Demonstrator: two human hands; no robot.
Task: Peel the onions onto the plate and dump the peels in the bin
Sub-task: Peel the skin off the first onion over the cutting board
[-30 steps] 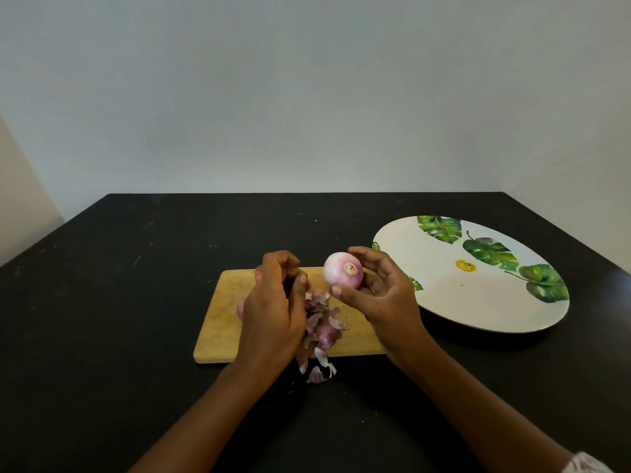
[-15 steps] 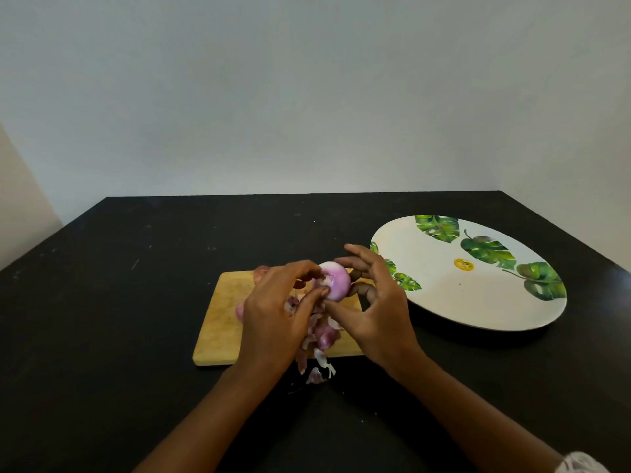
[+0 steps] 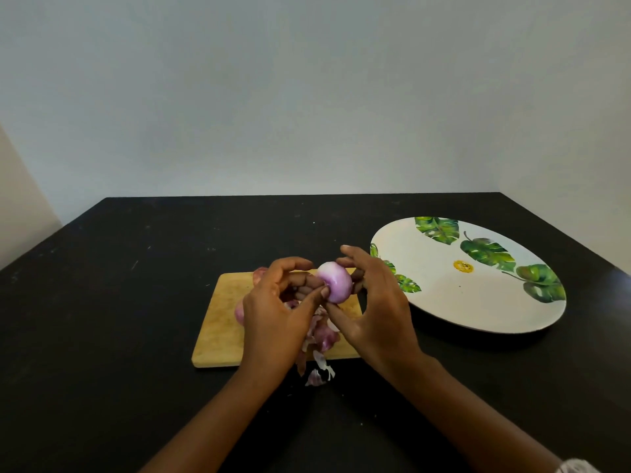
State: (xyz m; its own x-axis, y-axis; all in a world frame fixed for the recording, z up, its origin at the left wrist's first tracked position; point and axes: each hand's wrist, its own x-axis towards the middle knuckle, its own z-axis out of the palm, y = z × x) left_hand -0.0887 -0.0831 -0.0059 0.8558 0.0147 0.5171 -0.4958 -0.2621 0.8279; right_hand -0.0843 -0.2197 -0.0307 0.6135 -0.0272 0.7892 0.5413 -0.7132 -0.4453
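Purple-white onion (image 3: 334, 285), mostly bare, sits over wooden board (image 3: 218, 322) w/ right hand (image 3: 375, 308) curled round it, and left hand (image 3: 276, 312), apart 1 s ago, now pinches its left edge: peeling cont., plate (image 3: 478, 302) at right holds no onion yet, peels (image 3: 322, 336) lie at board's near edge.

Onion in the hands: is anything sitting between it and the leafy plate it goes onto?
Nothing visible does. The left hand and right hand hold the onion above the cutting board; the plate lies to its right, bare. Only the right hand's own fingers sit on that side.
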